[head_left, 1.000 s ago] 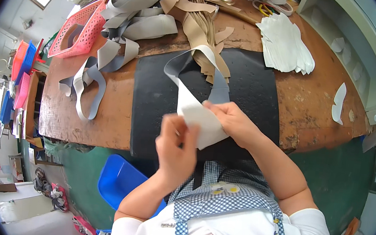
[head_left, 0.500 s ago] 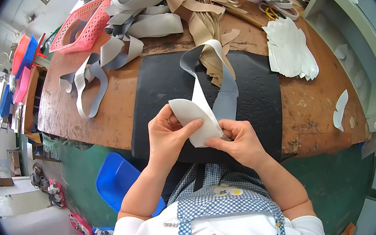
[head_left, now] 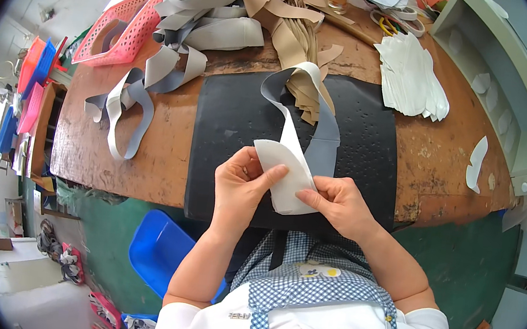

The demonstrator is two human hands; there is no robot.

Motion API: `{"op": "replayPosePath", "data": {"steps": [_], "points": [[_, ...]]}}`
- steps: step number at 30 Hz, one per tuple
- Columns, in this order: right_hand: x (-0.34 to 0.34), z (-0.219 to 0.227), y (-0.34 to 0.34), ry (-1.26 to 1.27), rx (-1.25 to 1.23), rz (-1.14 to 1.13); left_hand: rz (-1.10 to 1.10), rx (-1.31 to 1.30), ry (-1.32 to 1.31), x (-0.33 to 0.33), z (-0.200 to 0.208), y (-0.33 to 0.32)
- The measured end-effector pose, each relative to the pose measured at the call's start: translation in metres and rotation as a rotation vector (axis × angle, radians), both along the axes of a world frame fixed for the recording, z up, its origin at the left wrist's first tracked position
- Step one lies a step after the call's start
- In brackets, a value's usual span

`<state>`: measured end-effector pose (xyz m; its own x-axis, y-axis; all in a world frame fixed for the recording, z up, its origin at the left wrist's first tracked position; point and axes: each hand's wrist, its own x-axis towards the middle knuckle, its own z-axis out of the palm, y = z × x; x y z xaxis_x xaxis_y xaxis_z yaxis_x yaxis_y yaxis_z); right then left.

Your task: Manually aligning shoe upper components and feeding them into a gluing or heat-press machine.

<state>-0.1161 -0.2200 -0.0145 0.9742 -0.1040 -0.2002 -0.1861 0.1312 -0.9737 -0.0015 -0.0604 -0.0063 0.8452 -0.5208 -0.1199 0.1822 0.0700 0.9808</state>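
Between my hands is a white curved piece of sheet material (head_left: 280, 174), its broad end tilted up. My left hand (head_left: 241, 185) is closed on its left side, thumb on top. My right hand (head_left: 341, 202) pinches its right edge, where a white-and-grey strip (head_left: 323, 132) meets it; whether the two are joined there I cannot tell. The strip loops away from me and back over a black mat (head_left: 227, 141). Behind the loop, ends of tan strips (head_left: 288, 31) lie on the mat. My right fingertips are partly hidden behind the piece.
Grey strips (head_left: 229, 34) are heaped at the back left beside a pink basket (head_left: 118, 44). Stacked white pieces (head_left: 413, 74) and scissors (head_left: 386, 26) lie back right. A grey machine housing (head_left: 518, 96) borders the wooden table (head_left: 126, 171) on the right. A blue bin (head_left: 159, 250) stands below.
The white piece has turned slightly and shows more of its face. My right thumb now rests on it, higher along its edge. The whole view has shifted a little.
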Motion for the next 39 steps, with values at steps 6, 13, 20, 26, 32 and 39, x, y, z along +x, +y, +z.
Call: {"op": "replayPosePath", "data": {"steps": [6, 13, 20, 26, 32, 39], "points": [[-0.002, 0.002, -0.006, 0.027, -0.018, 0.11, 0.021, 0.02, 0.001, 0.003, -0.006, 0.001], [-0.004, -0.001, -0.007, -0.01, 0.009, 0.137, -0.111, 0.012, 0.022, 0.007, -0.007, 0.002], [0.002, 0.012, -0.003, 0.021, 0.008, 0.068, -0.118, 0.06, 0.174, 0.004, -0.013, -0.005], [0.007, 0.019, -0.01, -0.038, -0.077, 0.232, -0.414, -0.236, 0.66, 0.009, -0.007, 0.01], [0.019, 0.032, -0.006, -0.029, -0.101, 0.043, -0.024, -0.316, 0.302, 0.024, 0.006, 0.011], [0.053, 0.039, -0.002, -0.181, -0.093, -0.19, -0.126, -0.514, 0.367, 0.046, 0.012, 0.014]]}}
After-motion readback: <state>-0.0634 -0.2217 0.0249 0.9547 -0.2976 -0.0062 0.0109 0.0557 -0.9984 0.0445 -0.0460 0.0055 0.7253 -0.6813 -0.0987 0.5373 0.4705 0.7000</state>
